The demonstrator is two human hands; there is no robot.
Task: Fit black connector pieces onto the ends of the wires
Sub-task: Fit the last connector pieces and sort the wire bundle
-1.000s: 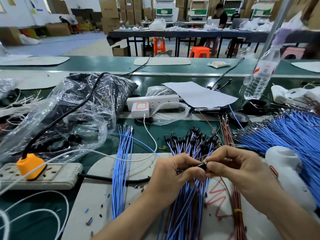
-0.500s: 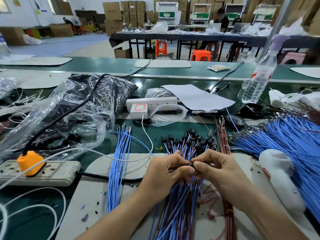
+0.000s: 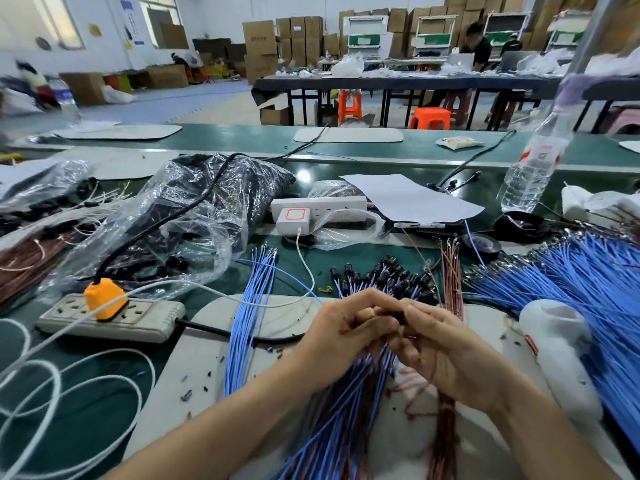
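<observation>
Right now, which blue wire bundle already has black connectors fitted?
The centre bundle, tipped with black connectors; the left bundle and right pile end in bare metal terminals.

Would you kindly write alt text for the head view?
Left hand and right hand meet above a bundle of blue wires, pinching a black connector piece between them. A power strip with an orange plug lies at left.

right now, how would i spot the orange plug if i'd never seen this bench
Find the crumpled clear plastic bag on the left of the green bench. Just in front of it lies a grey power strip with the orange plug in it. It is solid orange with a black cable, unlike the white charger farther back.
</observation>
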